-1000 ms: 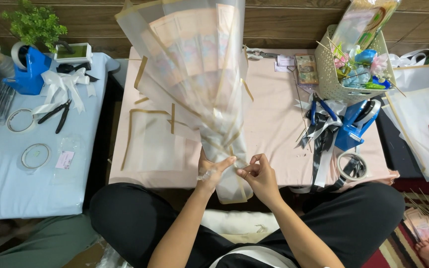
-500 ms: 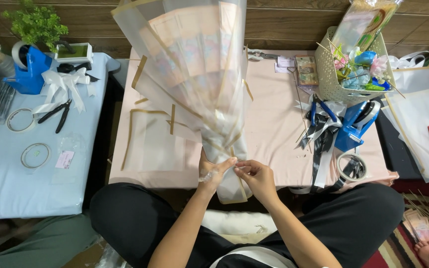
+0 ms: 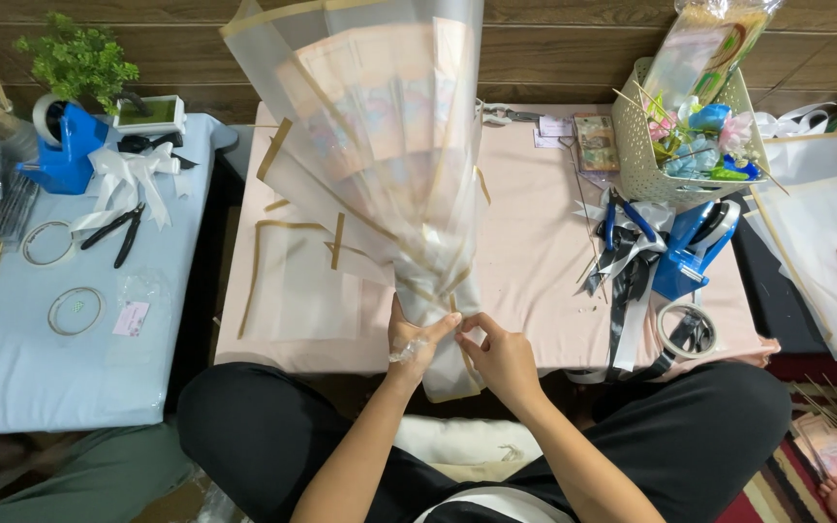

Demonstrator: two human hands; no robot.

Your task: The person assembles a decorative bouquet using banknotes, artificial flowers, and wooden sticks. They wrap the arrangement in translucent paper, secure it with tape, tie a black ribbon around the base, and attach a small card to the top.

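A pink table (image 3: 535, 252) is seen, and above its near edge a translucent wrapped bouquet (image 3: 380, 145) is held upright. Its narrow neck is clamped by the left hand (image 3: 411, 344), with the right hand (image 3: 501, 356) pinching just beside it.

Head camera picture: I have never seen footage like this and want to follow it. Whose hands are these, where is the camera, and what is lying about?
The camera sits on a person's head and looks down, so both hands are that person's own. The left hand grips the narrow neck of a fan-shaped bouquet wrapped in translucent paper; the right hand pinches the wrap at the same spot. Behind it is a pink table with a blue tape dispenser, a basket of flowers and dark ribbons. On the light blue table to the left lie pliers and tape rolls.
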